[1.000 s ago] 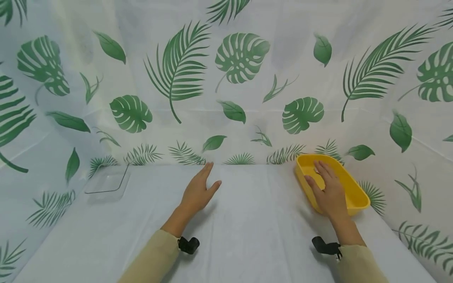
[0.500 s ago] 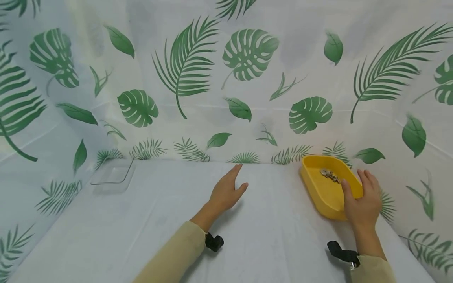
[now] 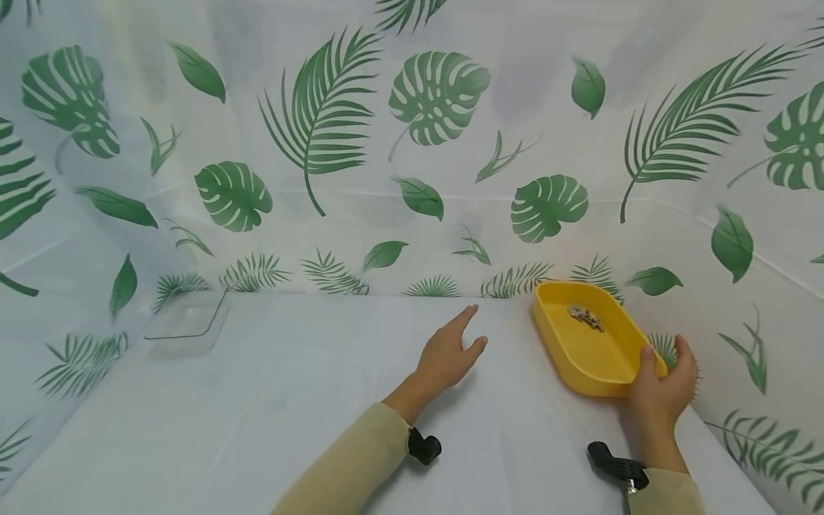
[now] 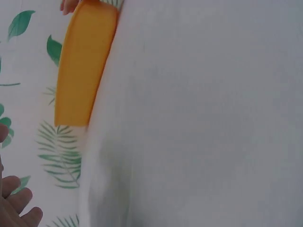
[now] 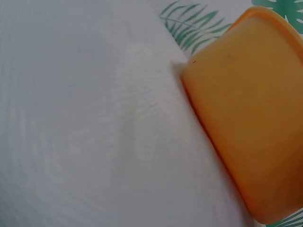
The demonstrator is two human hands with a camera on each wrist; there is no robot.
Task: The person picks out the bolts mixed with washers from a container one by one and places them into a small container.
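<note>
My right hand point(image 3: 663, 390) is at the near right corner of the yellow, round-cornered tub point(image 3: 592, 368): thumb at the rim, fingers round the outer side, so the corner sits between them. Can't tell if that's a firm grip or just contact; the right wrist view shows the tub's outer wall but not my fingers. My left hand point(image 3: 447, 355) holds nothing: index finger straight, thumb out, a wide gap between them. It's left of the tub, clear of it.

Tub sits on the white table cloth point(image 3: 290, 393), long axis slanting away to the left. Inside, toward its far end: a small cluster of shiny metal-looking pieces point(image 3: 586, 317), too small to identify. Well left of the tub, about level with its far end: a clear, see-through box point(image 3: 183, 345) with a thin dark line along its rim.

Behind the tub: a white backdrop with green leaf prints point(image 3: 360, 229). Nearer me than the tub: my beige sleeves point(image 3: 350, 465), with a black wrist device point(image 3: 425, 447) at the left cuff and another at the right.
</note>
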